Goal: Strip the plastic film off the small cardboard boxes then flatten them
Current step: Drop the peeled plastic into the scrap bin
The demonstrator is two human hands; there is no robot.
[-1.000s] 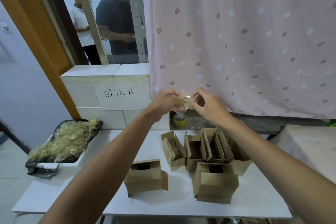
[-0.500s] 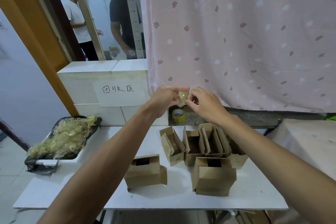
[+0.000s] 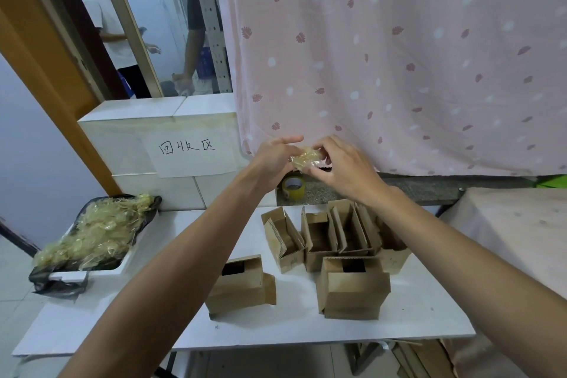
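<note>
while left hand (image 3: 270, 159) and right hand (image 3: 343, 166) pinch the film wad (image 3: 305, 158), boxes (image 3: 319, 236) seemingly stand well below.

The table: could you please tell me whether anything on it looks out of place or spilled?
Only mildly: the film pile heaps well above its tray at the left, and one box stands apart from the other boxes, all unflattened.
</note>
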